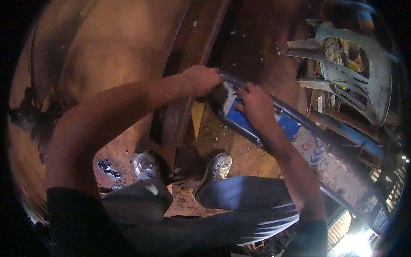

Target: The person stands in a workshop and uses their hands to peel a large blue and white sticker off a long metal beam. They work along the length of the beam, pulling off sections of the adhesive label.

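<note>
A long panel (346, 171) with a dark tubular rim and a worn white-and-blue printed face slants from the middle down to the lower right. My left hand (203, 80) is closed at its far left end, on the rim by the corner. Farther along, my right hand (257, 105) rests over the panel with bent fingers at the far rim and the thumb side against the blue patch. What lies under the left fingers is hidden.
A pale plastic chair (374, 77) lies tipped on its side at the upper right, beside several bars and scraps. A long rusty metal beam (175, 81) crosses the brown floor left of the panel. My shoes (218, 166) stand below it; a dark wet patch (109, 169) lies left.
</note>
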Tool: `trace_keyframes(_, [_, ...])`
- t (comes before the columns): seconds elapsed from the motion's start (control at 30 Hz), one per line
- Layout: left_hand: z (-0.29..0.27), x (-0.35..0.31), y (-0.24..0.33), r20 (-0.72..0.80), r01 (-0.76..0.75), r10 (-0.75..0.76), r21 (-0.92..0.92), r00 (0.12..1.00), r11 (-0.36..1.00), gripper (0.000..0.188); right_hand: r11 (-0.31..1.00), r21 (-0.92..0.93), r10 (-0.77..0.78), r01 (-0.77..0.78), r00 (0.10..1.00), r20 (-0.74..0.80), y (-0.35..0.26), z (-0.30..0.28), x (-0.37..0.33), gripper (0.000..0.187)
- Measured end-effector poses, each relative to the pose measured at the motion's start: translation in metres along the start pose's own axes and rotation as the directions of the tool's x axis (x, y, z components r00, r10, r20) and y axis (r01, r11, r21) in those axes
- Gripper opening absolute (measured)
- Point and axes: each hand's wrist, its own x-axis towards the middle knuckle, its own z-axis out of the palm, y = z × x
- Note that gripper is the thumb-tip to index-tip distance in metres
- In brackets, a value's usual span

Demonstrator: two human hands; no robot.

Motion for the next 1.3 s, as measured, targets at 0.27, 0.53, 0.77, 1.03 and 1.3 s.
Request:
trace_keyframes(0.27, [0.046, 0.024, -0.006, -0.378, -0.352, 0.321, -0.015, 0.869, 0.936, 0.04, 0.998, -0.002, 0.058, -0.061, 0.962, -0.265, -0.007, 0.029, -0.015, 0.012])
trace_keyframes(0.53, [0.053, 0.04, -0.006, -0.355, -0.417, 0.364, -0.084, 0.861, 0.905, 0.045, 0.995, 0.104, 0.031, -0.001, 0.959, -0.281, -0.002, 0.029, -0.021, 0.012])
trace_keyframes(0.77, [0.059, 0.042, -0.006, -0.438, -0.366, 0.267, -0.159, 0.859, 0.917, 0.042, 1.0, 0.014, 0.003, 0.001, 0.954, -0.299, -0.007, 0.022, -0.019, 0.015])
trace_keyframes(1.03, [0.057, 0.044, -0.004, -0.309, -0.185, 0.126, -0.169, 0.943, 0.968, 0.039, 0.996, -0.087, -0.051, 0.031, 0.968, -0.246, -0.004, 0.029, -0.018, 0.01])
trace_keyframes(1.3, [0.06, 0.042, 0.001, -0.346, -0.148, 0.111, -0.081, 0.932, 0.986, 0.046, 0.978, 0.097, -0.164, 0.185, 0.967, -0.195, 0.01, 0.019, -0.033, 0.012])
